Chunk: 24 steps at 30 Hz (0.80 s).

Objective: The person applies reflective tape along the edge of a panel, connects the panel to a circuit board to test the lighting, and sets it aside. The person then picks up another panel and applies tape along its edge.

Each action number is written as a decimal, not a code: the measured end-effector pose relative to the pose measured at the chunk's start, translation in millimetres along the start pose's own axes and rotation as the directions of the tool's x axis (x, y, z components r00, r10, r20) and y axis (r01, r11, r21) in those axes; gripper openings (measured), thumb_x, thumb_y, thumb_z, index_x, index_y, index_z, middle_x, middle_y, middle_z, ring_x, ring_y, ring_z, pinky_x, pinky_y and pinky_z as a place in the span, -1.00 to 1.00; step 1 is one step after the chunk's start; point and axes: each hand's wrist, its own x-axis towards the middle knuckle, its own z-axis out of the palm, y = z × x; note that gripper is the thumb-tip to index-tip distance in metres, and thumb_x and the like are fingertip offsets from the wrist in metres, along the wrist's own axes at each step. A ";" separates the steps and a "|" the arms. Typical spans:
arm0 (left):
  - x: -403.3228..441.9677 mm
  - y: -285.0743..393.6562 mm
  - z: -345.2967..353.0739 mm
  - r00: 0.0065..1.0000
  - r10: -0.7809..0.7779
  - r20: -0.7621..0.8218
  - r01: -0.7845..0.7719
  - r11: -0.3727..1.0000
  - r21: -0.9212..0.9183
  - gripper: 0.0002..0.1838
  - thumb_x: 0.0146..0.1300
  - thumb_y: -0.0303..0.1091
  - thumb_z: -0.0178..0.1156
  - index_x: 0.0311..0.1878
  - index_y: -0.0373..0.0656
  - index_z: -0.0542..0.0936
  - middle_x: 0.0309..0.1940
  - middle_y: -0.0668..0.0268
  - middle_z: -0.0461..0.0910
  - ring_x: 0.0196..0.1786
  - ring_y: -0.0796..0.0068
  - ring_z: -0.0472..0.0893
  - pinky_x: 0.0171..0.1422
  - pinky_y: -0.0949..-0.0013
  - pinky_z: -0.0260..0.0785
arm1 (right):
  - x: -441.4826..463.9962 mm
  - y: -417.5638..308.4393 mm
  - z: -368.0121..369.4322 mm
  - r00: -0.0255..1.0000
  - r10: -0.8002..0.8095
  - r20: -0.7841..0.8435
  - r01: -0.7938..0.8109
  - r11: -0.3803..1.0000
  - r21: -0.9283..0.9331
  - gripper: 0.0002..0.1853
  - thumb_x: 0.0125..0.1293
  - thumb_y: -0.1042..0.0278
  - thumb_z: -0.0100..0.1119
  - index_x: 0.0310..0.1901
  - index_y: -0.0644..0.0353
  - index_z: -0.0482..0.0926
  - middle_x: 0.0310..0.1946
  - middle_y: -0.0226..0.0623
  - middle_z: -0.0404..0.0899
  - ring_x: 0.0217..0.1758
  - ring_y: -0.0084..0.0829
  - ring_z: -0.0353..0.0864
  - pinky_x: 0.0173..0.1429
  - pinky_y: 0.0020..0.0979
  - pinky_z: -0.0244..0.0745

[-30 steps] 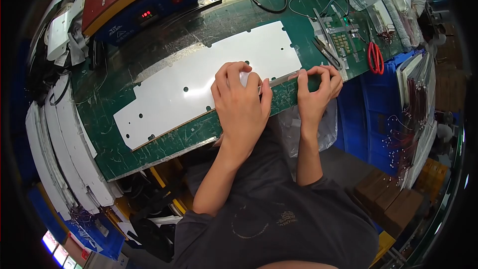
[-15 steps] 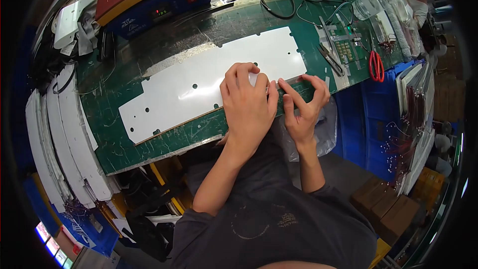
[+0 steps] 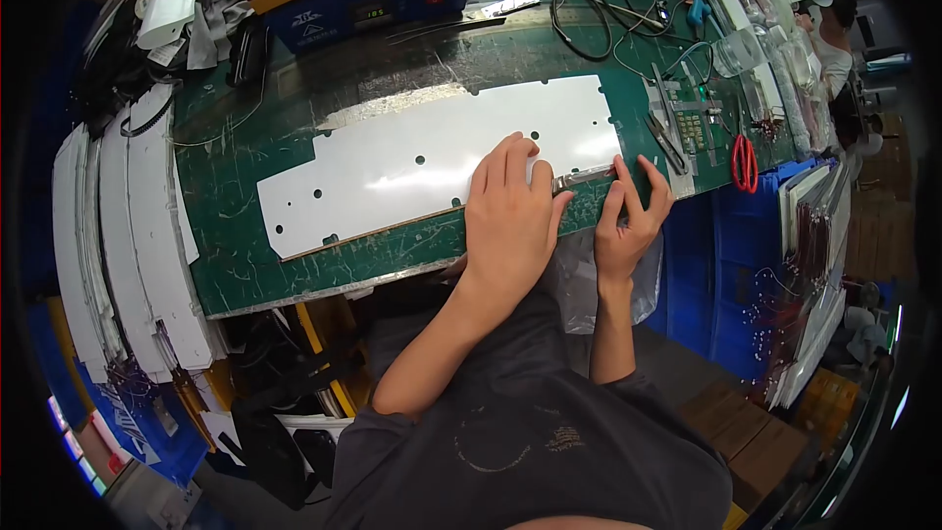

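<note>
A long white panel [image 3: 378, 191] with notched edges and several round holes lies on the green work table. My left hand [image 3: 510, 211] rests on the panel's near edge, fingers bent and tips pressing its surface, thumb apart by the edge. A thin silvery strip [image 3: 586, 177] runs along that edge between my hands; its left end is close to my left index finger and thumb. My right hand [image 3: 628, 236] is at the panel's right near corner, fingers apart, one fingertip at the strip's right end.
A blue machine [image 3: 368, 15] with a red-lit display stands at the back. Tweezers [image 3: 667, 142], a small circuit board [image 3: 693, 128] and red-handled scissors [image 3: 744, 165] lie to the right. Black cables [image 3: 579, 34] coil behind. White panels [image 3: 147, 236] are stacked at left; a blue bin [image 3: 702, 255] is at right.
My right hand has moved away from my left, to the right along the edge, exposing the silvery strip between them. The view has shifted slightly; my left hand still presses the panel.
</note>
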 end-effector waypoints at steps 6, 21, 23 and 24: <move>-9.9 -9.9 -13.6 1.000 -0.010 0.029 0.011 0.998 -0.060 -0.77 0.23 -0.44 0.51 -0.11 -0.23 0.68 0.13 0.18 0.66 0.29 0.06 0.66 0.30 0.05 0.50 | -3.6 -2.8 0.6 0.988 -0.137 0.072 0.135 0.990 0.031 -0.64 0.49 0.37 0.23 0.25 0.12 0.78 0.32 -0.22 0.69 0.49 -0.07 0.53 0.68 0.05 0.15; -143.7 -132.1 -219.9 0.792 -0.479 -0.378 -0.361 0.133 -0.923 -0.79 0.34 -0.36 0.34 -0.07 -0.21 0.56 0.17 0.14 0.60 0.46 0.15 0.47 0.66 0.01 0.22 | 6.8 -18.0 -0.8 0.995 -0.054 0.084 0.053 0.999 0.010 -0.73 0.52 0.35 0.25 0.15 0.15 0.79 0.24 -0.23 0.72 0.51 -0.02 0.50 0.69 0.08 0.13; -144.5 -140.1 -243.4 0.692 -0.562 -0.453 -0.628 -0.161 -0.761 -0.80 0.38 -0.42 0.31 0.02 -0.15 0.58 0.04 0.28 0.61 0.38 0.32 0.50 0.59 0.06 0.27 | 9.5 -30.9 1.1 0.993 -0.043 0.108 0.036 0.997 0.069 -0.73 0.52 0.35 0.25 0.15 0.15 0.79 0.26 -0.20 0.70 0.52 0.00 0.47 0.69 0.08 0.13; -142.4 -141.7 -252.5 0.718 -0.511 -0.474 -0.657 -0.272 -0.703 -0.83 0.40 -0.44 0.28 0.02 -0.14 0.59 0.06 0.34 0.61 0.37 0.40 0.50 0.60 0.06 0.26 | 11.1 -39.4 2.4 0.992 -0.039 0.120 0.028 0.995 0.098 -0.73 0.52 0.34 0.26 0.16 0.15 0.79 0.27 -0.19 0.69 0.53 0.01 0.46 0.69 0.08 0.14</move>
